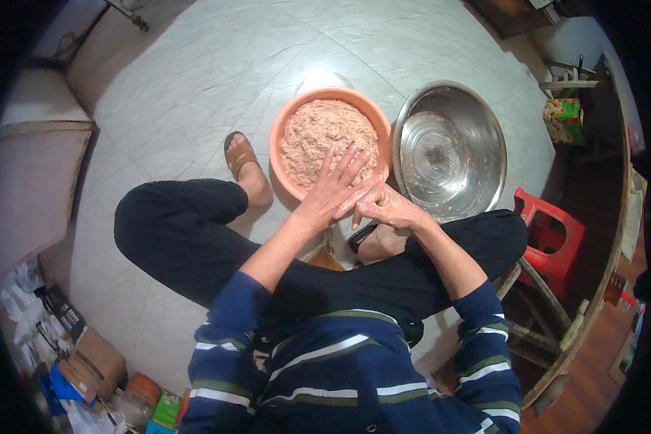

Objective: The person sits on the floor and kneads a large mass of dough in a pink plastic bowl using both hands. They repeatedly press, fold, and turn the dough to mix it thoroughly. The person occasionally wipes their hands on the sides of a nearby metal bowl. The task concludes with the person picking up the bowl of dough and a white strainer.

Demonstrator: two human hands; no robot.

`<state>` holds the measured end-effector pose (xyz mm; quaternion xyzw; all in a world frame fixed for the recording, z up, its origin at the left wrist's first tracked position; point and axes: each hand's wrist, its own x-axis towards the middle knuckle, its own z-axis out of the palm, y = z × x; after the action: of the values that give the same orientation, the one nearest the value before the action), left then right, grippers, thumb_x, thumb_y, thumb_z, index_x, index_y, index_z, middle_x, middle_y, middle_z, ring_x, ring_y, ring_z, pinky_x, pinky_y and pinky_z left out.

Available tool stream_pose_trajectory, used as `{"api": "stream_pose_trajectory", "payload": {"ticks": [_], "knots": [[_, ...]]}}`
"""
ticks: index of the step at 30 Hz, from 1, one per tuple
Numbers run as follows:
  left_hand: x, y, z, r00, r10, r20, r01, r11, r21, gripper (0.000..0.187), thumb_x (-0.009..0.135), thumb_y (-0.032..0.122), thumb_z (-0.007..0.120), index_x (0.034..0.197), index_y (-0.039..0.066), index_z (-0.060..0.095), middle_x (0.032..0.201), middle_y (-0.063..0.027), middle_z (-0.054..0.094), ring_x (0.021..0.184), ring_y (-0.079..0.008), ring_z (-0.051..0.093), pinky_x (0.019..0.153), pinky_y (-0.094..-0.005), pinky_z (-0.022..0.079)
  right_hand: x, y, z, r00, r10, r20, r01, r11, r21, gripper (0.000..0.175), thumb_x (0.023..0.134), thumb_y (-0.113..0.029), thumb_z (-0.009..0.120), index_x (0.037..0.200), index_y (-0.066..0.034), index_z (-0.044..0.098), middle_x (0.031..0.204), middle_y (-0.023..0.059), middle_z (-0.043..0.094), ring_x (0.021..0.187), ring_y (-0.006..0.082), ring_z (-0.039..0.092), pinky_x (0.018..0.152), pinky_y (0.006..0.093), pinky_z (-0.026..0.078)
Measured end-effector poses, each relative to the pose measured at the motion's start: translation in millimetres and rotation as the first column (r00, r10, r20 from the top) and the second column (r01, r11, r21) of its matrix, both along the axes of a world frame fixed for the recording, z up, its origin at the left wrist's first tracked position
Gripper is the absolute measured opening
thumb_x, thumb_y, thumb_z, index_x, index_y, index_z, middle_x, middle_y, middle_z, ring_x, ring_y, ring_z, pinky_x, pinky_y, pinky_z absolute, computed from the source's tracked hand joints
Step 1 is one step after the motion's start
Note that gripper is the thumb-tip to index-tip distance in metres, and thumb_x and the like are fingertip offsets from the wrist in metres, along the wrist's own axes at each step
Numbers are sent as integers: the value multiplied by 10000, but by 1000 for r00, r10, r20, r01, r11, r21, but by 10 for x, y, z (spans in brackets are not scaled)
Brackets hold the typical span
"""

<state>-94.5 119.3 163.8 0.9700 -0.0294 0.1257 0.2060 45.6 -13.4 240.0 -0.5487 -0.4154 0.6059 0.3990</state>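
My left hand (339,187) is held palm down with its fingers spread above the near rim of an orange plastic basin (278,176). A heap of pale pink, minced-looking mixture (325,135) fills that basin. My right hand (393,207) has its fingers curled against the thumb side of my left hand, gripping it there. Wet smears of residue show on the right hand and where the two meet. Exactly which left digit is gripped is hidden. Close to the right of the orange basin, a large stainless steel basin (469,163) leans tilted, with thin residue inside.
Grey floor tiles (195,81) surround the basins. My sandalled foot (244,160) rests left of the orange basin. A red plastic stool (567,233) and a wooden-legged table (591,320) stand at the right. Bags and a cardboard box (95,361) lie at the lower left.
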Motion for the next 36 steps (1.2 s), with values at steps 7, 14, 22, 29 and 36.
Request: {"api": "stream_pose_trajectory", "payload": {"ticks": [7,14,22,29,36], "knots": [[-12,5,-84,982,184,37,-184,983,5,552,862,278,692,1394,294,547,1679,-149,203,1578,-409,117,1202,-736,145,22,-7,138,991,-132,28,131,991,34,792,993,-689,463,813,9,793,1139,192,759,1182,322,651,1093,454,439],[-53,17,-19,892,439,-111,-443,897,-14,401,870,165,676,1264,149,601,1657,-183,229,1559,-439,158,1187,-753,145,283,-135,-20,862,-270,-429,318,947,42,949,912,-870,344,1408,-120,647,1738,131,101,1587,315,167,1210,627,246],[158,-435,424,939,307,-157,-324,941,-95,290,914,112,626,1203,85,628,1645,-219,244,1568,-448,133,1231,-693,111,-1,73,-91,839,-498,-218,485,867,-114,1172,839,-955,272,1681,-181,17,1750,57,-61,1607,304,-38,1267,582,85],[105,-176,237,968,238,-79,-247,957,-155,189,885,132,674,1069,127,630,1656,-200,224,1557,-457,163,1200,-725,155,2,64,34,675,-618,-404,635,765,-108,1118,865,-942,213,1682,-201,32,1747,91,36,1605,309,19,1253,613,115],[41,-56,112,888,394,-236,-401,916,17,494,830,131,738,1307,177,620,1655,-219,223,1557,-468,140,1186,-732,161,130,-23,-63,417,-640,-646,682,690,-244,828,1016,-701,330,1662,-204,185,1689,162,229,1557,337,235,1221,630,289]]}}
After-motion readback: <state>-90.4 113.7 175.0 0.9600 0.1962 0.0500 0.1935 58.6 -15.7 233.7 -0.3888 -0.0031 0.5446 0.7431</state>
